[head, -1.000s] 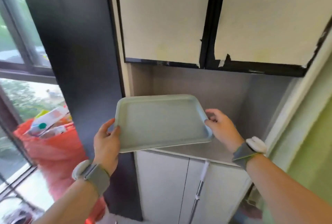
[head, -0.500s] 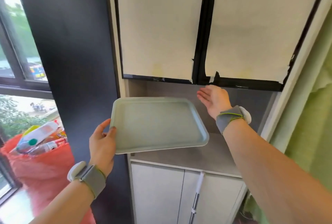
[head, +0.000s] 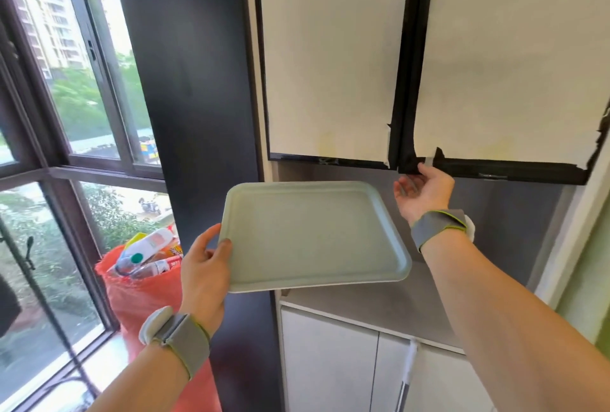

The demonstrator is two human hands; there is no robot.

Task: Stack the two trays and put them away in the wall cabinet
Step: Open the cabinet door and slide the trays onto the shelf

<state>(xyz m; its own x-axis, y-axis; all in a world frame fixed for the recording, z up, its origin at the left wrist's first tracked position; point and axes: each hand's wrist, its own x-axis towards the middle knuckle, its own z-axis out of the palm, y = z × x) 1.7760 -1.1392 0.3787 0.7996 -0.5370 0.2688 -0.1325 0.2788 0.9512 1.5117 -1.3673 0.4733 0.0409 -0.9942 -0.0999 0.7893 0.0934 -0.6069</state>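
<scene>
The pale green trays (head: 313,233) are stacked, the lower one showing only as a thin white edge under the front rim. My left hand (head: 204,269) grips their left edge and holds them level above the counter. My right hand (head: 422,192) is raised, palm up, with its fingertips touching the bottom edge of the right wall cabinet door (head: 515,55) at its lower left corner. Both wall cabinet doors, the left wall cabinet door (head: 330,55) included, are closed and covered in cream film with black frames.
A grey counter (head: 396,309) sits below the wall cabinet, over white base cabinet doors (head: 330,362). A dark tall panel (head: 191,81) stands left of the cabinet. A red bag (head: 138,296) full of bottles stands by the window (head: 66,114). A green wall borders the right.
My right hand let go of the trays' right edge and rose to the bottom edge of the right cabinet door. My left hand now holds the trays alone.
</scene>
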